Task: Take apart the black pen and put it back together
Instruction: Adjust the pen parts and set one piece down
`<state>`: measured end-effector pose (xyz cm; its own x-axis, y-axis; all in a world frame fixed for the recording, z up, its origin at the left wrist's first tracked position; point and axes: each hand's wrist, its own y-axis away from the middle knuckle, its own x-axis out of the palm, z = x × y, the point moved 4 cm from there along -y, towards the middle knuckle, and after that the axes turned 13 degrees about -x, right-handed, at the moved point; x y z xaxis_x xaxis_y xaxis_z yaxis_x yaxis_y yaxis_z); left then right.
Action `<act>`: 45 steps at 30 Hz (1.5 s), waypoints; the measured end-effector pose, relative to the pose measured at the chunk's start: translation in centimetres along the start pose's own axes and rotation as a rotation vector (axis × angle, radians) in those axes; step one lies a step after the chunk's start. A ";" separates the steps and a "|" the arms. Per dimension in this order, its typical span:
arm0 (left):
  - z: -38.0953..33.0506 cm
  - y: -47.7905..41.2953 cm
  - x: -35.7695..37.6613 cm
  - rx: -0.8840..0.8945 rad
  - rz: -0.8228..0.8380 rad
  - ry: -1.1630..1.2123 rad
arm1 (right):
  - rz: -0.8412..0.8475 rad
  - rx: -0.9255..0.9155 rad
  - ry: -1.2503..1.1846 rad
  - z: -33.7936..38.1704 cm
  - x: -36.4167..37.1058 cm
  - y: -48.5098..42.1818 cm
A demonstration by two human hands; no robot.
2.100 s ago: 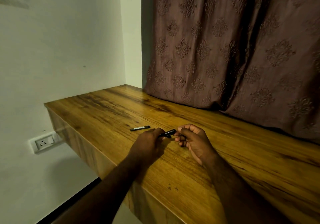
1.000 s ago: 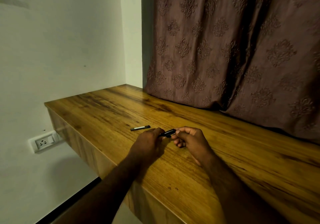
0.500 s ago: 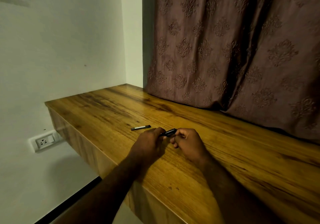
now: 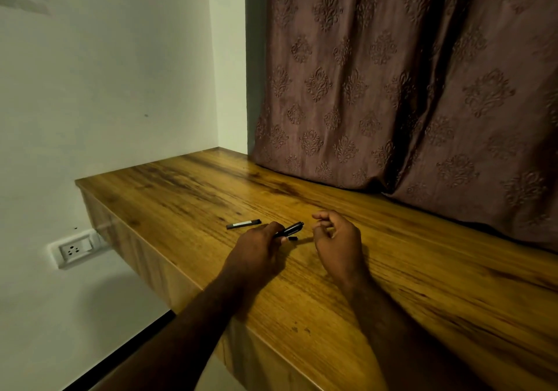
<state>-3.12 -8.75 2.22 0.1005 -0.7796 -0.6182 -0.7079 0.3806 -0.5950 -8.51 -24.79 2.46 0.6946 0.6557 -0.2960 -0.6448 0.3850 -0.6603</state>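
Observation:
My left hand [image 4: 256, 247] grips a black pen part [image 4: 290, 228] near the middle of the wooden desk [image 4: 422, 276], its free end pointing up and right. A small black piece [image 4: 293, 238] lies on the desk just under that end. My right hand [image 4: 336, 241] hovers a short way to the right of the pen, fingers loosely curled and apart, touching nothing. A separate black pen barrel [image 4: 243, 224] with a pale label lies flat on the desk, to the left behind my left hand.
A patterned brown curtain [image 4: 407, 88] hangs down onto the back of the desk. A white wall [image 4: 105, 73] bounds the left side, with a wall socket [image 4: 75, 250] below the desk's left edge. The desk's front edge runs diagonally under my forearms.
My right hand has let go of the pen's end and pulled away to the right. My left hand still holds the pen. A small black piece now shows on the desk below it.

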 end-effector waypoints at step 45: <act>0.4 -0.2 0.0 -0.086 0.019 -0.076 | 0.402 0.048 0.605 -1.6 0.3 -0.6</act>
<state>-2.70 -8.62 2.08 0.1368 -0.7311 -0.6684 -0.7674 0.3484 -0.5382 -7.41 -25.84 1.68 0.4468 0.2842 -0.8483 -0.8910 0.2268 -0.3933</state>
